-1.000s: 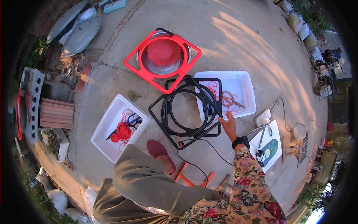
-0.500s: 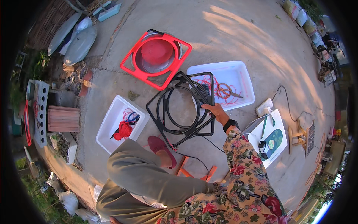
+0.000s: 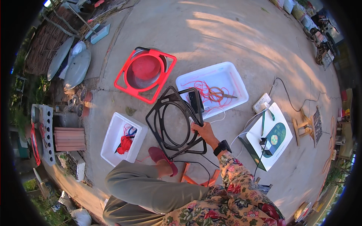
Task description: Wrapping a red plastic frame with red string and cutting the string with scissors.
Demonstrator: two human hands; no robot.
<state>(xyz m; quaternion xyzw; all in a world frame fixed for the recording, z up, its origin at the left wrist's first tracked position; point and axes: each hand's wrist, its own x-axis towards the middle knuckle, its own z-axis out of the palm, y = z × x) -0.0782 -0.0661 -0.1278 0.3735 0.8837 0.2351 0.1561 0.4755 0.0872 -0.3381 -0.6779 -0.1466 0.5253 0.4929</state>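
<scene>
My right hand (image 3: 201, 131) grips the right edge of a black square frame with a round ring inside (image 3: 169, 128). The frame is tilted up off the concrete on its right side; a second black frame seems to lie against it. A dark watch sits on that wrist and a floral sleeve covers the arm. Behind the frame, a white tray (image 3: 230, 75) holds red cord and scissors (image 3: 220, 92). A red square frame (image 3: 128, 88) around a red bowl lies farther back. My left hand is out of sight.
A small white tray (image 3: 111, 141) with red and blue cords sits to the left, near my red slipper (image 3: 162, 160). On the right are a white box (image 3: 281, 148), a power strip (image 3: 260, 105), cables and a small wooden stand (image 3: 305, 124). Bricks and lids line the left edge.
My right hand has taken hold of the black frame's right edge and raised it, so the frame now stands tilted instead of lying flat. The view has shifted slightly.
</scene>
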